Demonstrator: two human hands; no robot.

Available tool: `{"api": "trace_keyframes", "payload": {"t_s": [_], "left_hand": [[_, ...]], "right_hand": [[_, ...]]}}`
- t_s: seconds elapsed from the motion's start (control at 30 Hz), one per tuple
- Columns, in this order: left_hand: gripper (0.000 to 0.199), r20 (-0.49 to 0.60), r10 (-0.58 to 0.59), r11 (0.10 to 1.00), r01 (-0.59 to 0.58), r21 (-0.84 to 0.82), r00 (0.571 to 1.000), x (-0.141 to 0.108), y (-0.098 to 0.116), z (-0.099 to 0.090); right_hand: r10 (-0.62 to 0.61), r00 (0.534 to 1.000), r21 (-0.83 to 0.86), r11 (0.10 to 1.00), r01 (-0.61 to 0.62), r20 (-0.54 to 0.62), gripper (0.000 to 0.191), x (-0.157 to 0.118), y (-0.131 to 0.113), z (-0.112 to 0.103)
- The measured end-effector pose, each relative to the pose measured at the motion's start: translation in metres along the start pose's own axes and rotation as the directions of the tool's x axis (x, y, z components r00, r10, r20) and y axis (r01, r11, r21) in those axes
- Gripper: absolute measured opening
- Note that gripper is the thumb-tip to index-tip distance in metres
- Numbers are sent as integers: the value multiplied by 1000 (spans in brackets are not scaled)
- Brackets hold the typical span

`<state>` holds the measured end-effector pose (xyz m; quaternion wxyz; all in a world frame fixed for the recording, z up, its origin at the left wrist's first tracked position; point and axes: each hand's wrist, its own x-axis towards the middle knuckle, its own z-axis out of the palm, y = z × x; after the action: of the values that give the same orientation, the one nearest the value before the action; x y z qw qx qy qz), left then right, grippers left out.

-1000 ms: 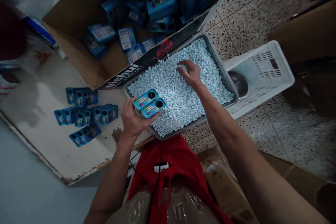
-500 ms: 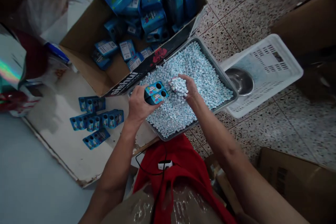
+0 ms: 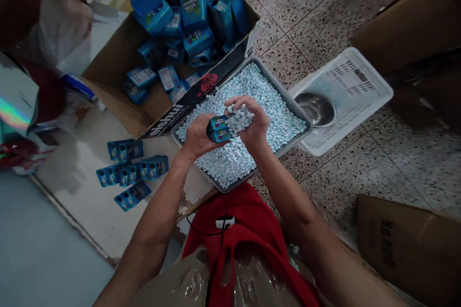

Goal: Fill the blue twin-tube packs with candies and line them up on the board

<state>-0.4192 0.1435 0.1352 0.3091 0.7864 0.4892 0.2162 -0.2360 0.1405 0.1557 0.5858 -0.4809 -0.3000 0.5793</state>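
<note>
Two small blue candy boxes (image 3: 218,129) are gripped side by side in my left hand (image 3: 198,136), above the left part of a metal tray (image 3: 307,123). My right hand (image 3: 256,122) is cupped around a heap of small pale blue and white candies (image 3: 239,119), right against the ends of the boxes. The candies cover the box openings from view. More of the same candies (image 3: 266,100) fill the tray in a thick layer. On the white tabletop to the left, several blue boxes (image 3: 131,170) stand in small groups, round holes facing up.
Behind the tray is a cardboard carton (image 3: 118,76) with several blue boxes inside. A white plastic basket (image 3: 374,88) holding a steel bowl (image 3: 317,109) lies right of the tray. Another cardboard box (image 3: 406,249) sits at lower right on the speckled floor.
My right hand has brought its handful of candies up to the box openings, which showed as dark holes before. The boxes have shifted slightly right, and the camera view has moved a little.
</note>
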Motion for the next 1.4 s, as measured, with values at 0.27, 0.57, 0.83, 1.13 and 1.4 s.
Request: {"api": "trace_keyframes", "payload": {"t_s": [0.27,0.57,0.83,1.13,1.4], "left_hand": [[82,-38,-24,1000,24,-10,999,3,-5,11],[84,-45,-48,999,49,15,998,-1,-5,13],[84,-100,-55,994,64,87,993,1,-7,21],[87,-104,-76,994,84,67,992,12,-12,34],[86,-164,-119,993,117,-22,979,14,-31,26]], "right_hand": [[-117,993,-168,978,120,27,66,11,7,-16],[-88,996,-59,994,89,32,56,9,1,-14],[-120,991,-120,985,125,53,57,4,0,-11],[-168,974,-192,962,196,149,64,-7,4,-6],[-152,988,-665,737,121,12,57,-34,36,-96]]}}
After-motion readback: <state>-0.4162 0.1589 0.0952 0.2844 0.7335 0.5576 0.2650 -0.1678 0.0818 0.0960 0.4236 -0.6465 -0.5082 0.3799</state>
